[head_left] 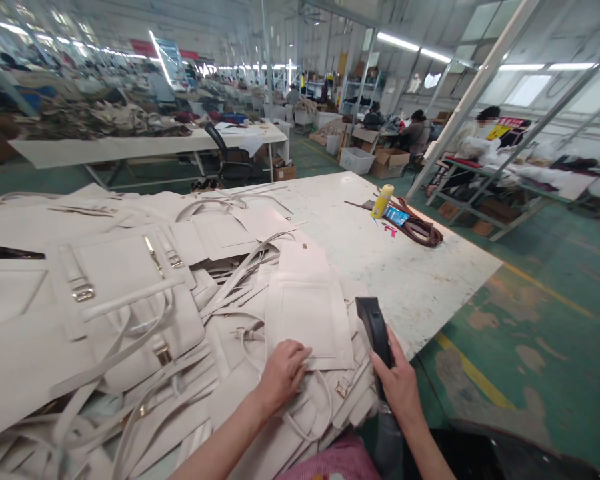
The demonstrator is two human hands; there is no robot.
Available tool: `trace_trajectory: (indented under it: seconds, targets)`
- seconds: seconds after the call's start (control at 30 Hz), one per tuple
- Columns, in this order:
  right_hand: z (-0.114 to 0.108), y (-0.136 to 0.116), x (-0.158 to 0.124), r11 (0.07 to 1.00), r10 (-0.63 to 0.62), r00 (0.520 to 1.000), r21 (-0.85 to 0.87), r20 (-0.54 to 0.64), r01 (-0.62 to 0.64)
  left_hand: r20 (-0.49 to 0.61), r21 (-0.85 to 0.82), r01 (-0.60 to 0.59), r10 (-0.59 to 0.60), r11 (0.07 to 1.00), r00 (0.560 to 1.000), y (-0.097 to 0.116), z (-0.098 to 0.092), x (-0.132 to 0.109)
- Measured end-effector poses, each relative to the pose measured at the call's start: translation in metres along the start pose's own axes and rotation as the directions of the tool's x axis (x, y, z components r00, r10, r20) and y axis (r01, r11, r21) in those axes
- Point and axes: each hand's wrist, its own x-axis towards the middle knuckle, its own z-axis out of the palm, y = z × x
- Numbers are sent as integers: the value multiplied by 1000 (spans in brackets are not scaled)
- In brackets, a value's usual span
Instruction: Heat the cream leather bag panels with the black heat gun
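Observation:
My right hand (399,380) is wrapped round a black hand-held tool (377,327) with a wide, flat head, held upright by the table's edge. Its lower part runs down out of sight beside my lap; its exact kind does not show. My left hand (284,372), fingers bent and close together, grips the lower left edge of a cream bag panel (310,320) with a stitched rectangle. That panel lies on a pile of similar cream pieces. Thin cream straps (325,400) and a small buckle (343,387) show below it.
Cream bag parts (130,260) with straps and metal buckles heap up on the left. On the white table (380,287) sit a yellow bottle (382,201), a blue packet (396,215) and coiled brown straps (425,233). Co-workers sit at far tables on the right.

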Motion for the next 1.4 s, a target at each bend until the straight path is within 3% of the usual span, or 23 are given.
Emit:
trace_trajectory:
  seconds: [0.03, 0.1, 0.17, 0.2, 0.3, 0.4, 0.53, 0.6, 0.67, 0.77, 0.83, 0.9, 1.0, 1.07, 1.1, 1.17, 1.27, 1.4]
  targets:
    - [-7, -2, -2, 1000, 2, 1000, 16, 19, -2, -137, -46, 101, -107, 994, 985, -4, -7, -5]
    - [-19, -1, -13, 998, 47, 991, 44, 124, -53, -307, -221, 352, -408, 909, 860, -17, -17, -14]
    - [-24, 5, -30, 986, 135, 955, 60, 265, -157, -199, -470, 506, -645, 724, 738, -34, -18, -19]
    - [-23, 9, -38, 975, 184, 928, 61, 323, -214, -85, -579, 530, -693, 619, 716, -42, -15, -20]
    - [-15, 25, -53, 950, 268, 861, 29, 431, -310, 146, -776, 507, -676, 375, 723, -60, -4, -21]
    - [-5, 32, -48, 956, 256, 831, -2, 494, -294, 178, -830, 479, -677, 286, 714, -64, 0, -21]
    - [-1, 19, -34, 983, 183, 921, -45, 343, -178, 181, -829, 482, -679, 283, 711, -58, -4, -22]
    - [-1, 5, -31, 992, 125, 942, -21, 310, -125, 184, -835, 477, -677, 275, 712, -55, -4, -22]
    - [0, -13, -31, 992, 76, 893, 55, 444, -112, 183, -845, 465, -675, 264, 715, -54, -3, -23]
    - [15, -37, -32, 980, 16, 696, 128, 718, -154, 184, -859, 448, -670, 245, 719, -54, -1, -25]
    - [31, -48, -30, 980, -51, 615, 159, 787, -122, 183, -868, 438, -670, 234, 720, -55, -1, -26]
    - [47, -54, -24, 975, -132, 603, 211, 787, -62, 180, -877, 426, -671, 222, 720, -57, -2, -28]
    - [56, -56, -13, 960, -153, 675, 271, 722, -73, 187, -887, 417, -670, 200, 719, -59, -5, -30]
    - [52, -54, -7, 957, -119, 730, 275, 673, -97, 197, -889, 419, -668, 187, 717, -61, -6, -31]
    - [47, -53, -5, 961, -108, 733, 259, 671, -95, 202, -889, 420, -667, 182, 717, -61, -6, -32]
    - [40, -50, -6, 974, -116, 683, 218, 721, -65, 210, -890, 420, -662, 175, 719, -63, -5, -31]
    - [42, -48, -12, 980, -130, 562, 192, 817, -53, 216, -892, 419, -655, 170, 724, -65, -2, -31]
    - [67, -51, -15, 970, -124, 542, 218, 831, -111, 231, -892, 425, -650, 156, 724, -69, 1, -29]
